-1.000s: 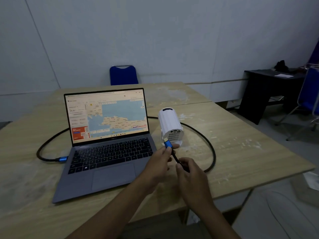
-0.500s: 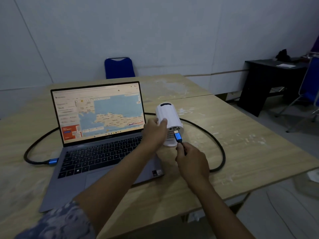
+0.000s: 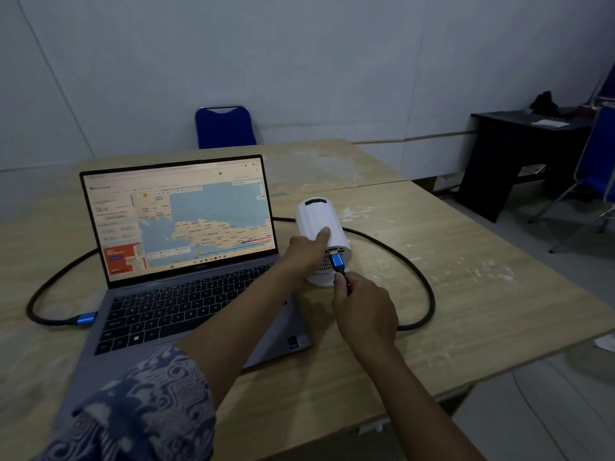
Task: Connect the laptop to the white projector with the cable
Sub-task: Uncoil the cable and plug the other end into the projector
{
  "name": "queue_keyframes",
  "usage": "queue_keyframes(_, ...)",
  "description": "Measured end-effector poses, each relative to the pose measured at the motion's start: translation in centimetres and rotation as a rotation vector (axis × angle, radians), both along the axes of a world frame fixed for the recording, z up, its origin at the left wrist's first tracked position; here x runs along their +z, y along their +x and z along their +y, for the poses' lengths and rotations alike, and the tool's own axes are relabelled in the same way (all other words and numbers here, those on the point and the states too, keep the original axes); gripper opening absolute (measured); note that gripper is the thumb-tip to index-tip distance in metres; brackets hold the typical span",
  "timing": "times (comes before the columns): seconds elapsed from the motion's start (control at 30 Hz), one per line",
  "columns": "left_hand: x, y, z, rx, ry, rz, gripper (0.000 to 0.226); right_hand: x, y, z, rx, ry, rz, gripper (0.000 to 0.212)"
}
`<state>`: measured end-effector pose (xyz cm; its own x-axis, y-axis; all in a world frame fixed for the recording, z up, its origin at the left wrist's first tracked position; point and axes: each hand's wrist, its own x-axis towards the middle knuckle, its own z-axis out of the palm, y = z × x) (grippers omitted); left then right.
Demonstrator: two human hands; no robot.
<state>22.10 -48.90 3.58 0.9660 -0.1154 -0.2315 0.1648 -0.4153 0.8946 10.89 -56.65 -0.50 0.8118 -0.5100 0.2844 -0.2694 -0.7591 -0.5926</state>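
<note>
Head view: left hand gripping projector; right hand pinching cable plug at rear port.

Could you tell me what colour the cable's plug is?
Blue plug, clearest in the head view.

left sleeve: blue cloth with a pale swirling batik-like pattern, ending near the elbow
left hand: bare, forearm uncovered below the sleeve
right hand: bare, forearm bare, no sleeve in view
</note>
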Motion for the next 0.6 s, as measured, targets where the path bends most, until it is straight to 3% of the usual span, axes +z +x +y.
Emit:
queue_keyframes(0.17, -0.25, 0.21, -0.04, -0.04, 0.024, -0.024, 0.073, 0.18, -0.08, -0.05, -0.012, 0.011, -0.013, 0.037)
queue_keyframes(0.6, -0.51, 0.12, -0.08, -0.049, 0.074, -0.06, 0.079, 0.74, -0.16, 0.29, -0.037, 0.004, 0.004, 0.038)
